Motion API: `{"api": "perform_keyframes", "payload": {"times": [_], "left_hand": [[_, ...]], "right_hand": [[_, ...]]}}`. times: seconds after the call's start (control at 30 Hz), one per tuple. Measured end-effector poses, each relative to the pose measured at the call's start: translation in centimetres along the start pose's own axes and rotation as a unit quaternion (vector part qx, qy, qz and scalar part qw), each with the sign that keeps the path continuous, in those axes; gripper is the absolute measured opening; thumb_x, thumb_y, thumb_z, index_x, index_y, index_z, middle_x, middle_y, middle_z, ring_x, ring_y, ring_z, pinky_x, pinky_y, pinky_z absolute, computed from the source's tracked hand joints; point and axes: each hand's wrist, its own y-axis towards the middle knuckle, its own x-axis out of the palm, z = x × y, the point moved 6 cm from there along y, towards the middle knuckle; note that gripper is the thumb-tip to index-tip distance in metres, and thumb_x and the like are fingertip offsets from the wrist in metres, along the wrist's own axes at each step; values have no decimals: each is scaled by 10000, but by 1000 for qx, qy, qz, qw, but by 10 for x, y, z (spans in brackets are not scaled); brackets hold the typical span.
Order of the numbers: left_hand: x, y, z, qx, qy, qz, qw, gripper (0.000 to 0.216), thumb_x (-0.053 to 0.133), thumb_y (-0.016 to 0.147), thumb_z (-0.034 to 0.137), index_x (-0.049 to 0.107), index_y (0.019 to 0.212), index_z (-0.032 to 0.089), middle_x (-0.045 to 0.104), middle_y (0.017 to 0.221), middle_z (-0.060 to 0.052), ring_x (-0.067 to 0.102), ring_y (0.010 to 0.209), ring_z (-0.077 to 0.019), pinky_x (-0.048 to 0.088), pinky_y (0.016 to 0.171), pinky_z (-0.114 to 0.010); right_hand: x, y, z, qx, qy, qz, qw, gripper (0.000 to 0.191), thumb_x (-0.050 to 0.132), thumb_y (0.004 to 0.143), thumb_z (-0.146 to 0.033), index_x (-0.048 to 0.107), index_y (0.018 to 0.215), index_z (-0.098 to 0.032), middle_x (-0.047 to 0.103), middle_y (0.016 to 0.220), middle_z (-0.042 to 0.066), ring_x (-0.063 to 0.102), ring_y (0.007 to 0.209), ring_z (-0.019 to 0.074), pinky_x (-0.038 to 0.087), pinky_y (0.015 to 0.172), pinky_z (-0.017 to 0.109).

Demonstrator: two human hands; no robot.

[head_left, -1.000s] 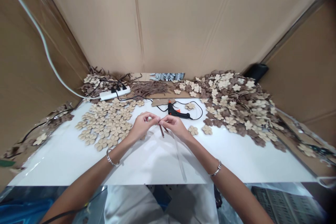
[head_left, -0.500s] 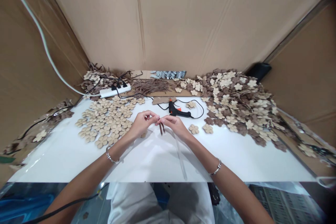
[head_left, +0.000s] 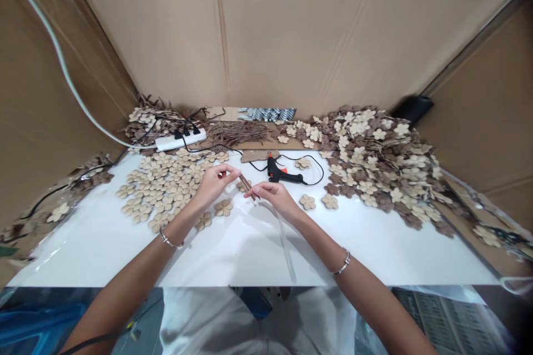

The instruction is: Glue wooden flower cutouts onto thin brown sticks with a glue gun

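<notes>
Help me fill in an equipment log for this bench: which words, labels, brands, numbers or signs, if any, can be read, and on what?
None can be read.
White plastic power strip: any marking is too small to read.
Black glue gun with orange parts: any marking is too small to read.
Brown cardboard back wall: no lettering shows.
Thin brown strips being held: no lettering shows.

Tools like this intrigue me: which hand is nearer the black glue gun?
Right. The right hand is just on the near side of the glue gun, not holding it; the left hand is farther off, to its left.
</notes>
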Motion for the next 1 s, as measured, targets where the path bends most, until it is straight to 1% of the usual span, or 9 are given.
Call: {"api": "perform_keyframes", "payload": {"times": [0.13,0.33,0.4,0.5,0.6,0.67,0.73,0.83,1.0], "left_hand": [[-2,0,3,18,15,6,1000,333,676,762,501,710,758,170,639,728,-15,458,626,-135,337,604,-267],[-4,-1,10,43,69,6,997,336,626,791,506,700,743,182,634,741,-21,476,654,-154,356,629,-278],[-3,-2,12,60,84,0,995,334,607,810,497,694,738,183,647,772,-32,504,701,-170,369,654,-284],[3,-4,14,85,98,-17,991,333,573,845,483,689,746,186,653,796,-45,528,776,-193,388,704,-295],[11,-7,14,100,110,-35,988,331,542,879,463,690,763,190,656,819,-53,536,833,-205,391,741,-303],[16,-10,15,113,117,-47,986,331,521,900,448,692,774,195,657,829,-52,532,853,-207,385,757,-307],[21,-13,16,127,124,-57,982,339,499,918,439,684,765,199,658,838,-50,524,868,-206,378,769,-308],[26,-16,18,136,131,-63,980,346,483,933,425,661,740,200,662,856,-49,519,893,-207,371,791,-310],[27,-17,18,120,133,-66,982,327,502,922,435,671,765,204,665,865,-50,519,899,-211,368,757,-305]], "right_hand": [[1,0,-1,-3,0,-4,1000,312,597,880,-441,768,890,-180,725,919,55,587,856,173,412,792,283],[2,1,4,3,16,-6,1000,309,598,872,-442,744,866,-170,722,909,61,593,847,171,423,820,296],[1,2,5,8,41,5,999,281,611,862,-441,711,861,-179,727,929,61,611,886,181,433,848,311],[0,3,4,3,85,35,996,241,658,825,-451,631,883,-219,723,945,32,631,916,186,451,856,324],[-1,3,6,15,101,47,994,286,688,802,-456,605,970,-240,723,959,23,638,889,180,460,814,314],[2,4,11,26,91,27,995,311,656,828,-476,629,1008,-224,731,943,41,631,840,168,452,761,291],[6,4,16,28,73,7,997,333,622,847,-503,669,957,-191,737,920,61,603,747,143,431,690,268],[7,5,25,34,51,8,998,379,627,830,-531,709,877,-163,738,861,69,549,639,116,396,598,249],[6,5,27,43,59,8,997,377,645,806,-526,719,865,-161,732,809,69,563,622,130,396,530,243]]}}
